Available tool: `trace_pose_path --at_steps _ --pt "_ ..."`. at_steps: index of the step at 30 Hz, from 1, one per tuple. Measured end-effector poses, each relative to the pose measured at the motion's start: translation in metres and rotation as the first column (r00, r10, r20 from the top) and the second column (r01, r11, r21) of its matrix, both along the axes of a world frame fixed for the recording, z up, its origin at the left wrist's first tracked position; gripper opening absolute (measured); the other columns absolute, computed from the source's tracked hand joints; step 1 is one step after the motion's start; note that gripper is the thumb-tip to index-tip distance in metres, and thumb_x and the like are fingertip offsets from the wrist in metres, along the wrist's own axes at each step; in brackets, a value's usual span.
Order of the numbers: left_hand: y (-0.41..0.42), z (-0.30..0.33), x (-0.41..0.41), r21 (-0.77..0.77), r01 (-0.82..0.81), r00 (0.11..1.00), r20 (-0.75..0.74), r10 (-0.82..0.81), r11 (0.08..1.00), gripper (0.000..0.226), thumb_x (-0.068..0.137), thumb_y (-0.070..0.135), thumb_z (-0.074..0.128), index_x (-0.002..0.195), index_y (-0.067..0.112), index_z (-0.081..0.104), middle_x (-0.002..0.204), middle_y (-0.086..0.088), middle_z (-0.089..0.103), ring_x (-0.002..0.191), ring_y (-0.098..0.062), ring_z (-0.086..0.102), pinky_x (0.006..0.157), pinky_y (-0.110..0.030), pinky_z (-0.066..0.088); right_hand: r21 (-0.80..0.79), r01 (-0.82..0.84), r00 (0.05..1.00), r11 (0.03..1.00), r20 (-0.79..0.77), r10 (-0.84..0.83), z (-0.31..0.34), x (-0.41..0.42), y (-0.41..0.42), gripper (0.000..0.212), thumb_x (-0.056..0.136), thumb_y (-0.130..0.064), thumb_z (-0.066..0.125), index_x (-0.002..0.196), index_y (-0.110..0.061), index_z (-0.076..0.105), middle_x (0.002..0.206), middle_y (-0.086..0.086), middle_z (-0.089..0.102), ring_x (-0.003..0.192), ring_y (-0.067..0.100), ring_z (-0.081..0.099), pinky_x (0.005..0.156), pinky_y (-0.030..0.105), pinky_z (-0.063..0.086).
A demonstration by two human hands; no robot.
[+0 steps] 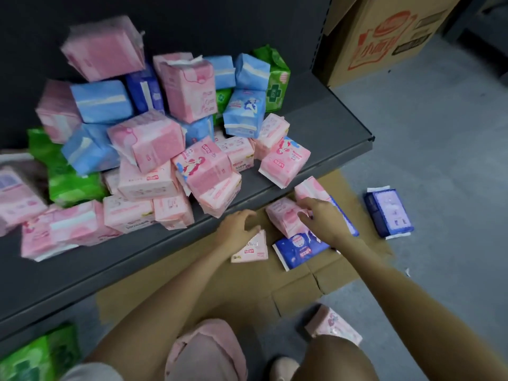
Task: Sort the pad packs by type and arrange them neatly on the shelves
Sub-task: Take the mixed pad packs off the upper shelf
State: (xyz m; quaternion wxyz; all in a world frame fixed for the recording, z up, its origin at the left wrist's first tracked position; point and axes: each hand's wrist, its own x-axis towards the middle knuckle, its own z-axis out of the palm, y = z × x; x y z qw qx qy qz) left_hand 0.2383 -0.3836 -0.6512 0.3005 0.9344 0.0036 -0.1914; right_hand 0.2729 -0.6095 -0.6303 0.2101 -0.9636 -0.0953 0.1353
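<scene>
The pad packs are judged light, soft and compressible: plastic-film wrappers over padded contents, likely slick to the touch and apt to slide off one another when stacked. The soundest hold appears to be across the two broad faces or around a short end, with fingers spread; the crimped end flaps look too flimsy to lift by.

The pink pack (286, 217) lying on the flattened cardboard (316, 273) on the floor is a squat, rectangular block, pale pink with white trim. The right hand (323, 218) lies on it, fingers curled over its upper edge in what looks like a grasp. The left hand (236, 225) reaches down just beside a smaller pale pink pack (251, 250); its fingers are bent, but whether they pinch that pack cannot be told. A dark blue pack (298, 250) lies touching the pink one, partly under the right wrist. A second dark blue pack (389, 213) lies well apart on the grey floor.

The grey shelf (316, 133) above carries an unsorted heap (154, 138) of pink, light blue, dark blue and green packs, tilted and overlapping. Sorting is judged barely begun. A printed carton (384, 37) stands beyond the shelf end.
</scene>
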Motion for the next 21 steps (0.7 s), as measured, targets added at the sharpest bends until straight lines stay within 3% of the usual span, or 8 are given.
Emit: trace_pose_path --at_steps 3,5,7,10,13,15,19,21 --pt "0.012 0.074 0.001 -0.156 -0.026 0.986 0.160 0.051 0.987 0.030 0.091 0.032 0.062 0.119 0.024 0.061 0.107 0.010 0.068 0.097 -0.005 0.063 0.085 -0.024 0.049 -0.046 -0.164 0.975 0.985 0.145 0.169 0.064 0.003 0.026 0.028 0.094 -0.028 0.051 0.120 -0.022 0.060 0.106 -0.005 0.069 0.097 0.019 0.063 0.074 0.027 0.045" --pt "0.025 0.130 -0.001 -0.125 0.016 0.934 0.355 0.030 0.992 0.023 0.090 0.032 0.060 0.112 0.026 0.065 0.091 0.012 0.069 0.084 -0.004 0.062 0.073 -0.023 0.047 -0.092 -0.254 0.922 0.963 0.278 0.270 0.112 0.007 0.044 0.025 0.094 -0.032 0.052 0.115 -0.022 0.061 0.096 -0.004 0.070 0.089 0.022 0.064 0.069 0.028 0.043" --pt "0.042 0.184 -0.004 -0.004 0.064 0.807 0.588 -0.050 0.998 0.021 0.090 0.035 0.058 0.105 0.025 0.068 0.077 0.012 0.065 0.076 -0.006 0.057 0.062 -0.022 0.041 -0.094 -0.321 0.843 0.942 0.425 0.330 0.159 0.013 0.061 0.020 0.091 -0.033 0.056 0.105 -0.021 0.064 0.085 -0.005 0.068 0.078 0.023 0.064 0.059 0.025 0.034" --pt "0.066 0.252 -0.010 0.171 0.075 0.507 0.842 -0.185 0.982 0.023 0.088 0.034 0.055 0.096 0.020 0.071 0.071 0.010 0.060 0.072 -0.007 0.052 0.057 -0.022 0.043 -0.080 -0.416 0.710 0.906 0.593 0.379 0.227 0.019 0.089 0.024 0.085 -0.042 0.053 0.090 -0.021 0.065 0.072 -0.010 0.060 0.063 0.020 0.062 0.053 0.022 0.028" --pt "0.088 0.315 -0.017 0.252 0.012 0.253 0.935 -0.247 0.968 0.017 0.087 0.023 0.060 0.094 0.015 0.073 0.078 0.005 0.064 0.074 -0.015 0.055 0.063 -0.027 0.049 -0.051 -0.507 0.581 0.861 0.718 0.384 0.294 0.018 0.113 0.030 0.084 -0.043 0.047 0.090 -0.021 0.065 0.077 -0.009 0.061 0.067 0.017 0.063 0.050 0.025 0.043" --pt "0.099 0.356 -0.021 0.271 -0.028 0.127 0.956 -0.265 0.962 0.016 0.088 0.018 0.060 0.095 0.012 0.073 0.084 0.001 0.067 0.080 -0.019 0.056 0.076 -0.026 0.048 0.030 -0.572 0.514 0.820 0.792 0.329 0.337 0.016 0.125 0.027 0.086 -0.037 0.049 0.097 -0.019 0.066 0.085 -0.007 0.063 0.077 0.017 0.064 0.058 0.035 0.052" --pt "0.117 0.435 -0.028 0.304 -0.096 -0.044 0.950 -0.310 0.948 0.018 0.088 0.014 0.059 0.097 0.008 0.073 0.090 -0.005 0.068 0.085 -0.027 0.059 0.080 -0.036 0.050 0.114 -0.667 0.323 0.736 0.935 0.148 0.417 0.013 0.141 0.018 0.090 -0.017 0.058 0.104 -0.010 0.067 0.093 0.000 0.065 0.086 0.020 0.063 0.075 0.035 0.052" --pt "0.120 0.465 -0.027 0.319 -0.134 -0.084 0.940 -0.332 0.938 0.018 0.087 0.013 0.060 0.099 0.008 0.072 0.093 -0.005 0.068 0.088 -0.028 0.059 0.082 -0.040 0.049 0.098 -0.681 0.218 0.726 0.973 0.073 0.449 0.016 0.147 0.017 0.090 -0.013 0.058 0.104 -0.007 0.067 0.094 0.003 0.066 0.088 0.022 0.061 0.078 0.033 0.050"
